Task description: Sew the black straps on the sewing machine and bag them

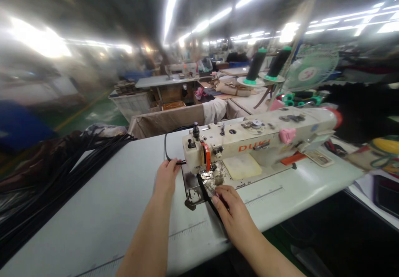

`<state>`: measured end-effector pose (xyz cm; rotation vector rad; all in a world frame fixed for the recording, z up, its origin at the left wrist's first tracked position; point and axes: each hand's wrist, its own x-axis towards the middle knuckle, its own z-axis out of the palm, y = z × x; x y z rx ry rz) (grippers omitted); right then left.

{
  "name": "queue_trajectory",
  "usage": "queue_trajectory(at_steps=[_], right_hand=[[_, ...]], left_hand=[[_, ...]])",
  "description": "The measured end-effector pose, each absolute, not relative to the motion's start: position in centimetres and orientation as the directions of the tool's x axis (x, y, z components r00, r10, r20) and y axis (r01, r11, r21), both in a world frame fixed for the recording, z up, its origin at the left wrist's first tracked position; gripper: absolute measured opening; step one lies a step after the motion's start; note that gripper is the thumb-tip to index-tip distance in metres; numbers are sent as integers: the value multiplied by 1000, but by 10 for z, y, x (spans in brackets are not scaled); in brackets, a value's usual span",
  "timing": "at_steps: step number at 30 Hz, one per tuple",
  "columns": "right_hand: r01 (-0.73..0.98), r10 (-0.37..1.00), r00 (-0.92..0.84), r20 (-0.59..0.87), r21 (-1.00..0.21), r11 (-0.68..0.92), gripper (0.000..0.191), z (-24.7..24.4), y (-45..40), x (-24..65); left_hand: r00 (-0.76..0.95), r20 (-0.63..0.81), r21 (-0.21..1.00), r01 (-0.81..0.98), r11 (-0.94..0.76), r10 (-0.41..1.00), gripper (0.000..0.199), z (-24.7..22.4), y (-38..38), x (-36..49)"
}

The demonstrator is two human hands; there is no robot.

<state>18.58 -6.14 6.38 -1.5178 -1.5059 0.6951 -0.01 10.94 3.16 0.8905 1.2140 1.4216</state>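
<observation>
A white sewing machine (249, 144) with orange letters stands on the pale table. My left hand (167, 177) is left of its needle end, finger and thumb pinched on a thin black strap (166, 149) that curves away behind. Another stretch of black strap (204, 189) passes under the presser foot (206, 175) and runs toward the table's front edge. My right hand (230, 206) is closed in front of the foot, close beside this stretch. From its fingertips juts what looks like a small pointed metal tool (210, 189); its exact kind is unclear.
A pile of long black straps (62, 185) covers the table's left side. Black thread cones (256, 67) and a green fan (311, 71) stand behind the machine. A cloth-lined bin (168, 121) is beyond the table. Rulers (264, 196) mark the tabletop.
</observation>
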Motion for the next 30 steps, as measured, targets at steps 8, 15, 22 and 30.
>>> queue_trajectory(at_steps=[8, 15, 22, 30], right_hand=[[31, 963, -187, -196, -981, -194, 43, 72, -50, 153], [-180, 892, -295, -344, -896, -405, 61, 59, -33, 122], [-200, 874, -299, -382, -871, -449, 61, 53, -15, 103], [-148, 857, -392, -336, -896, -419, 61, 61, -16, 96]], left_hand=[[-289, -66, 912, -405, -60, 955, 32, 41, 50, -31], [-304, 18, 943, -313, -117, 952, 36, 37, -1, -50], [-334, 49, 970, -209, -124, 941, 37, 34, -35, -65], [-341, 51, 980, -162, -112, 939, 34, 38, -57, -75]])
